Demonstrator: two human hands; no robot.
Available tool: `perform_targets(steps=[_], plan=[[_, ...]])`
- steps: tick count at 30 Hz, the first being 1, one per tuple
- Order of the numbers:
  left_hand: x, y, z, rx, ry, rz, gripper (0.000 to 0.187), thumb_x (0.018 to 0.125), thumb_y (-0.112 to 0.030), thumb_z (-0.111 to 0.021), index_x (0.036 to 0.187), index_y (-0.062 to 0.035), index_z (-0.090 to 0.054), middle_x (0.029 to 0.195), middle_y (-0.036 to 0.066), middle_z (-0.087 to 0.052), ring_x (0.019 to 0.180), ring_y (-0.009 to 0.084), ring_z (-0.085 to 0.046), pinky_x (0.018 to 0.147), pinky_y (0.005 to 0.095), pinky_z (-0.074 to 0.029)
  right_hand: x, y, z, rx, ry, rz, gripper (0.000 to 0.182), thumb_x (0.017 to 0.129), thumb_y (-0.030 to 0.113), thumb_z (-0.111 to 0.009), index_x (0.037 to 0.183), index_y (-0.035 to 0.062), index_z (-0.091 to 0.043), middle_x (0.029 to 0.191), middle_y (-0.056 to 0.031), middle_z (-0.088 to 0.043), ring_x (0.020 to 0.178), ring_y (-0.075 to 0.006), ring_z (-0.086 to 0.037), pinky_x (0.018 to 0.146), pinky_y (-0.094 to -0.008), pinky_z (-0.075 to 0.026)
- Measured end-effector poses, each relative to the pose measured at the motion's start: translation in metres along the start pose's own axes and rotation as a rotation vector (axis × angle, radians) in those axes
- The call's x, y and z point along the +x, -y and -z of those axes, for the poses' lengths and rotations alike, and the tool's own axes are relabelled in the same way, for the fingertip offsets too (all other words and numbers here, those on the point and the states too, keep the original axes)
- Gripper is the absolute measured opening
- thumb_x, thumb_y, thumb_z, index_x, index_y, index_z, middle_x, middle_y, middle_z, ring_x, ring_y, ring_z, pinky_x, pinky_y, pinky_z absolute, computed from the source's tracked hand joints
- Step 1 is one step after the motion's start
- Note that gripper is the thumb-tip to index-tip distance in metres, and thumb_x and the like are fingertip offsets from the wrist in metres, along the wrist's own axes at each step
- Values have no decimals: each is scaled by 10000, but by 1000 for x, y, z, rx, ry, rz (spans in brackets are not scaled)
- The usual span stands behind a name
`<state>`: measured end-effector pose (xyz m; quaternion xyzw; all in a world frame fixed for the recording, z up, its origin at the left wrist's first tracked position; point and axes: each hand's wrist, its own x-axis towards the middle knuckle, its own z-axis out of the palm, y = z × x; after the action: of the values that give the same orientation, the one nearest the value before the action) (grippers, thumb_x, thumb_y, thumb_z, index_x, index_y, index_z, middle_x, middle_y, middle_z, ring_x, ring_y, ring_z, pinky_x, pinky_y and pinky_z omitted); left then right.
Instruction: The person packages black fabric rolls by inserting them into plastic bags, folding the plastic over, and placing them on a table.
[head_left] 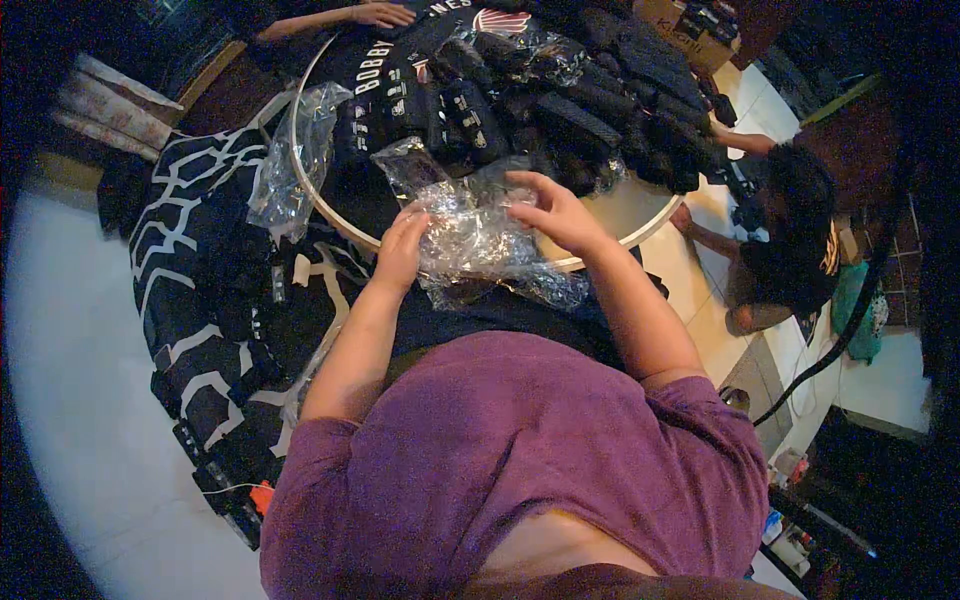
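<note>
A crinkled clear plastic bag (470,235) lies before me at the near edge of the round table (305,165), its lower part hanging toward my lap. On its left side, the fingers of my left hand (403,247) are pressed together on the film. My right hand (562,215) is at the bag's right side, thumb and forefinger apart in a curve. Just beyond the bag are several rolled black fabric bundles (470,120) with white print.
More black bundles (590,120) are heaped across the table, beside black fabric with white lettering (372,68). Another clear plastic piece (300,160) drapes over the left rim. A person's hand (385,14) rests at the far edge; another person (790,230) sits at right.
</note>
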<state>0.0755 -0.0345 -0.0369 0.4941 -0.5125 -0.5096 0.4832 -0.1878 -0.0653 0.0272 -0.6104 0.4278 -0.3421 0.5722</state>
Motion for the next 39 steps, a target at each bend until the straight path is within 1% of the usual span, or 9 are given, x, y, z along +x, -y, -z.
perform_targets(steps=[9, 12, 17, 21, 23, 25, 30, 34, 39], plan=[[-3, -40, 2, 127, 64, -16, 379, 937, -227, -378, 1054, 28, -633, 1292, 98, -504, 1154, 198, -482, 1001, 298, -322, -2, -11, 33, 395, -184, -138, 393, 862, 162, -591, 1184, -10, -447, 927, -122, -641, 780, -166, -622, 650, -265, -502], [-7, -54, 6, -45, -70, 95, 332, 908, -178, -450, 1120, 42, -578, 1022, 109, -639, 923, 165, -591, 856, 266, -428, -6, -12, 45, 423, -227, -122, 325, 882, 140, -549, 1162, -1, -460, 967, -138, -637, 777, -172, -620, 657, -272, -506], [-6, -42, 20, 28, -37, 161, 318, 873, -177, -510, 1086, 42, -598, 980, 89, -643, 884, 156, -585, 826, 268, -435, -10, -22, 63, 515, -209, -66, 337, 896, 166, -533, 1176, 1, -448, 1012, -161, -623, 814, -190, -617, 698, -282, -500], [1, -38, 15, 477, 152, 176, 416, 812, -256, -612, 1116, 26, -578, 1035, 152, -615, 951, 244, -581, 874, 321, -423, -19, -9, 69, 519, -216, 1, 333, 903, 167, -524, 1178, 5, -430, 1007, -139, -624, 780, -191, -620, 672, -290, -515], [1, -56, -8, 1095, -229, -301, 570, 772, -357, -662, 1180, 16, -522, 1174, 188, -537, 1057, 282, -536, 889, 366, -423, -23, -2, 72, 493, -215, 41, 333, 900, 166, -528, 1176, 9, -427, 1004, -140, -624, 777, -190, -620, 671, -289, -513], [9, -75, -22, 1058, -279, -471, 704, 731, -378, -719, 1254, 0, -437, 1275, 188, -459, 1154, 290, -475, 917, 392, -421, -27, 5, 71, 427, -183, 29, 324, 895, 160, -535, 1167, 22, -424, 1003, -143, -620, 768, -187, -618, 665, -287, -510], [21, -99, -66, -242, 320, 38, 572, 817, -97, -653, 1318, -37, -385, 1175, 122, -560, 1066, 190, -546, 885, 317, -451, -31, 23, 51, 342, -216, 93, 286, 861, 121, -589, 1116, 14, -518, 976, -112, -628, 761, -148, -608, 651, -268, -510], [20, -93, -70, -197, 195, 150, 307, 822, -75, -655, 1118, -28, -591, 923, 40, -650, 781, 94, -601, 689, 224, -494, -36, 29, 50, 219, -497, 165, 264, 841, 104, -627, 1086, 10, -601, 880, -57, -640, 744, -105, -597, 664, -240, -495], [8, -86, -74, -232, 119, 186, 274, 816, -77, -662, 1079, -29, -604, 894, 35, -650, 760, 85, -595, 658, 216, -485, -35, 15, 53, 318, -643, 248, 227, 855, 94, -607, 1063, 5, -600, 838, -43, -630, 704, -107, -588, 635, -231, -486]])
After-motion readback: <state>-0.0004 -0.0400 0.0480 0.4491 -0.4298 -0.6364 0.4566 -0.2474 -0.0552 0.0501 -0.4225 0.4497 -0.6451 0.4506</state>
